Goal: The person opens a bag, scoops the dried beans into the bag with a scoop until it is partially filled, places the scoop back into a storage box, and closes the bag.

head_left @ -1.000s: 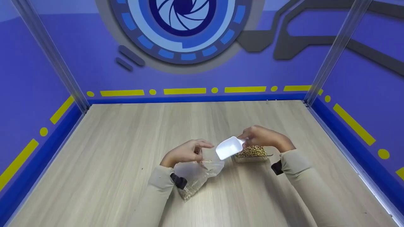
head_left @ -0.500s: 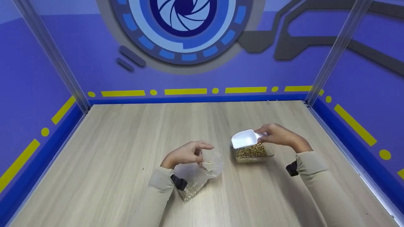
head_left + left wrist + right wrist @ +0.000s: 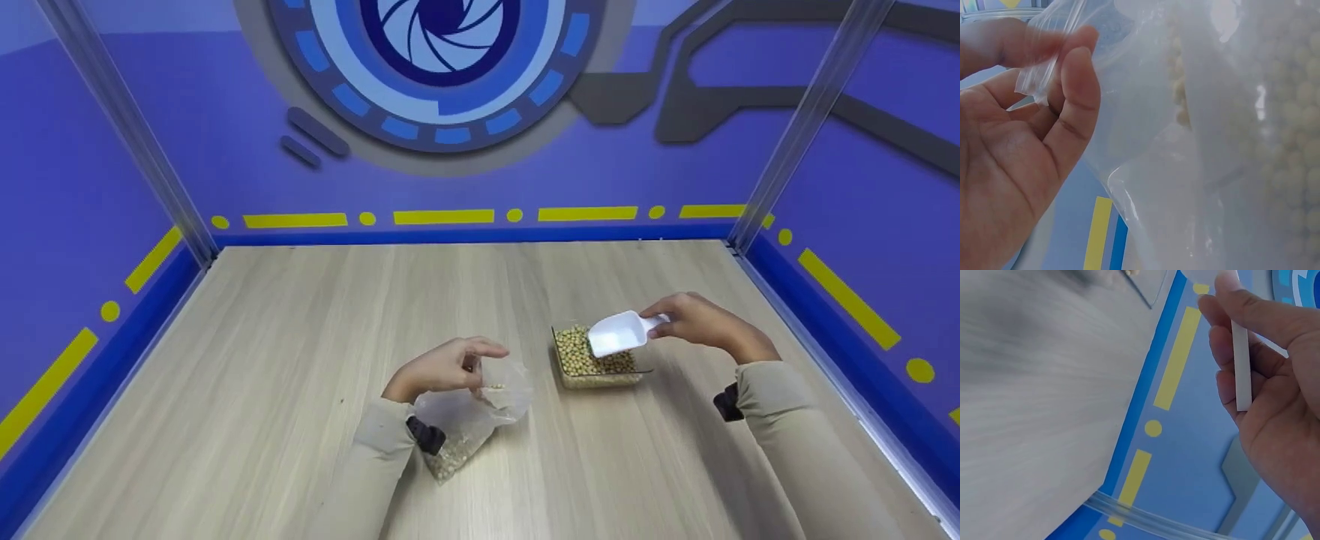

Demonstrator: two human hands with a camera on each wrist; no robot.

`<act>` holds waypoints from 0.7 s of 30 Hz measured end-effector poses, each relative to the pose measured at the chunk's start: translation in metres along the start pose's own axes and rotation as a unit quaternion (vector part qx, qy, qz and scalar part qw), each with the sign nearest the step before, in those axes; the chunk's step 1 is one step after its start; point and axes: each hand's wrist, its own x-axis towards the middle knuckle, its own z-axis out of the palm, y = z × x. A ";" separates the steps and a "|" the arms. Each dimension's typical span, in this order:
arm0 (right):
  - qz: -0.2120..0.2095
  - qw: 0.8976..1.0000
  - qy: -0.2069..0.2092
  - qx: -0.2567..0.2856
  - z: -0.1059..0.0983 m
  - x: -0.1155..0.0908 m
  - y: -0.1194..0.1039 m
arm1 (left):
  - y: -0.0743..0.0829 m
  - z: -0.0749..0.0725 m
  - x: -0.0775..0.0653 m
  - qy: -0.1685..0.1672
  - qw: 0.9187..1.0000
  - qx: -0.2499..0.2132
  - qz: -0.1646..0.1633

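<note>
My left hand pinches the zip edge of a clear plastic bag, holding its mouth apart. Pale round beans fill the lower part of the bag, and a few cling along an inner fold. In my right hand is a white scoop, its handle gripped between thumb and fingers. The scoop's bowl hangs over a glass container heaped with yellowish beans, covering part of them in the head view. No beans show in the bowl.
Both hands work above a wood-grain table. Blue printed panels with yellow dashes close it in at the back and sides, joined by clear corner posts. The bag stands left of the container, with a strip of tabletop between them.
My right hand has carried the scoop rightward from beside the bag's mouth to over the glass container. The left hand and bag have stayed almost still.
</note>
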 end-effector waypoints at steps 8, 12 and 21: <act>-0.010 0.999 0.008 -0.044 -0.006 -0.005 0.004 | 0.000 0.000 0.000 -0.002 1.000 0.003 0.010; -0.002 0.998 0.001 -0.062 -0.008 -0.005 0.003 | 0.001 0.000 -0.001 -0.001 1.000 0.002 0.009; -0.052 0.989 0.031 -0.133 -0.005 -0.004 -0.001 | 0.000 0.000 -0.002 -0.004 1.000 -0.001 -0.001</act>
